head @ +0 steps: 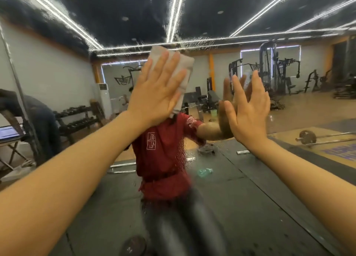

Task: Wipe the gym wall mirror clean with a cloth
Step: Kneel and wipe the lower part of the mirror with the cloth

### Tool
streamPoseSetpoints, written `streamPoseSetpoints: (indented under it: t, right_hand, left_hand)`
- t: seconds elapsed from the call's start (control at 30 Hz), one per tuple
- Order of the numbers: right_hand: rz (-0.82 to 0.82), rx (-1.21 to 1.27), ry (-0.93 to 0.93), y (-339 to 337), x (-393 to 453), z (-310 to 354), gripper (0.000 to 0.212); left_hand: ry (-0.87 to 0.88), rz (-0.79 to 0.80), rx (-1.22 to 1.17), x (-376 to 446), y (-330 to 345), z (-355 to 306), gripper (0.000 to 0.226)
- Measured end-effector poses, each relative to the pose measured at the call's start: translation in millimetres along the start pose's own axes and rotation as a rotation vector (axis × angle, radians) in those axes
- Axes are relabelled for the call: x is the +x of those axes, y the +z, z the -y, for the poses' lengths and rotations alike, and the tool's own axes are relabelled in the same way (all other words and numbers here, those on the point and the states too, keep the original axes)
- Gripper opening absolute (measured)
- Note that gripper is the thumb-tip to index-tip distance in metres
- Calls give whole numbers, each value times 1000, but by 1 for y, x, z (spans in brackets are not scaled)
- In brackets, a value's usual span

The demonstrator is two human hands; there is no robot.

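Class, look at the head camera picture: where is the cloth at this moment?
The cloth is left of centre in the head view, pressed flat against the wall mirror under the left hand, level with the bare right hand beside it.

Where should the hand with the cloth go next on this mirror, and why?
Probably upward and sideways: the left hand presses the cloth flat on the mirror, and a band of spray droplets sits just above it, unwiped. The right hand rests open against the glass as a brace.
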State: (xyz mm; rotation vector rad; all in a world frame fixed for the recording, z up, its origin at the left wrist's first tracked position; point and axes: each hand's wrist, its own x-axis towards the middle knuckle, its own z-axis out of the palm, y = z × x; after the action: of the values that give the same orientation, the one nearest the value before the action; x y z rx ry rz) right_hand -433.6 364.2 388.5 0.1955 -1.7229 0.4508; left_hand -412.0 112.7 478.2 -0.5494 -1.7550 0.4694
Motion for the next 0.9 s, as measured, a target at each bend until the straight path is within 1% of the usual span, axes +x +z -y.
streamPoseSetpoints:
  t: [0.07, 0.17, 0.23, 0.27, 0.37, 0.4, 0.5, 0.53, 0.6, 0.73, 0.8, 0.83, 0.87, 0.9]
  right_hand:
    - [4, -13, -16, 0, -17, -3, 57]
    - [56, -39, 16, 1, -37, -13, 56]
    - [88, -58, 24, 1, -42, -18, 57]
    - [93, -69, 19, 0, -42, -19, 57]
    - [82, -83, 13, 1, -42, -18, 57]
    - [78, -87, 14, 2, -42, -18, 57]
    - [70, -97, 14, 3, -43, -18, 57]
    - [62, -99, 14, 4, -43, -19, 56]
    - [53, -99, 11, 6, -44, -19, 56]
    - [54, -95, 8, 7, -44, -21, 56]
    - [59, -100, 1, 7, -45, -21, 56]
    - [62, -104, -1, 7, -45, -21, 56]
    - [62, -108, -3, 6, -45, -21, 56]
    - [60, -112, -6, 6, -45, -22, 56]
  left_hand:
    - [96, 22, 0, -29, 10, -19, 61]
    - [309, 67, 14, -70, 22, -41, 59]
    - [366, 69, 22, -69, 21, -36, 57]
    - [331, 67, 30, -61, 19, -30, 57]
    - [86, 23, 8, -34, 9, -17, 58]
    - [37, 7, 2, -30, 9, -18, 57]
    - [-25, -20, -26, -36, 13, -32, 57]
    - [-25, -23, -33, -43, 16, -38, 58]
    - [34, -17, -34, -66, 24, -55, 59]
    - [271, 66, -18, -124, 37, -91, 64]
    - [388, 72, 2, -126, 37, -84, 58]
    - [416, 63, 15, -116, 35, -75, 55]
    - [395, 51, 28, -101, 31, -63, 53]
    - [325, 30, 39, -81, 25, -49, 54]
